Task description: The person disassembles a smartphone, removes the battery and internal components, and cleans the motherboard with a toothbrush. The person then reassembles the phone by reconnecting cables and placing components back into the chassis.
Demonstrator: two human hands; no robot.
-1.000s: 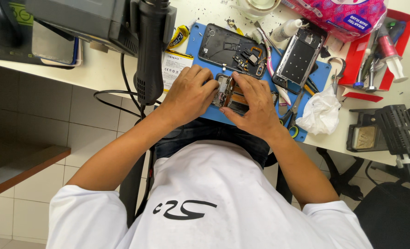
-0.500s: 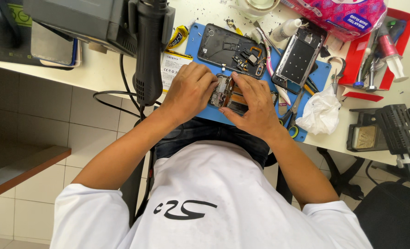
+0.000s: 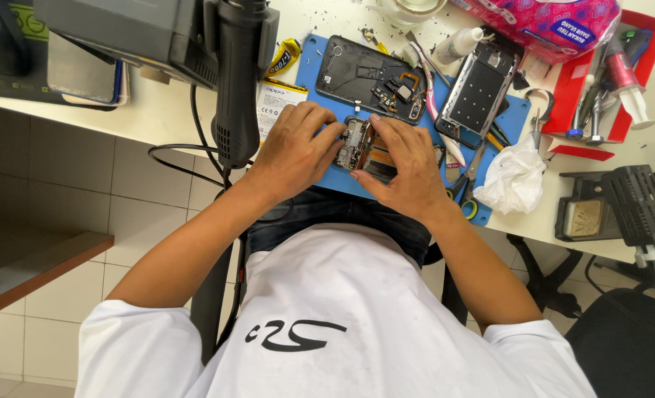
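The head view looks straight down on a small, opened phone assembly with a dark frame and exposed metallic and brown circuit parts point(image 3: 358, 145), lying on a blue rubber work mat point(image 3: 320, 66) at the near edge of a white workbench point(image 3: 165, 110). It sits between the two hands, just in front of the person's lap. The left hand point(image 3: 298, 144) presses its curled fingertips against the assembly's left edge, gripping it. The right hand point(image 3: 405, 166) lies over the assembly's right side, its fingers bent down on the piece and clasping it, the thumb tucked along the near edge. Only the middle strip of the part shows between the fingers. Farther back on the mat lie a black phone back shell point(image 3: 371, 77) and a grey metal phone frame point(image 3: 482, 88). A crumpled white tissue point(image 3: 515, 177) rests just right of the mat.
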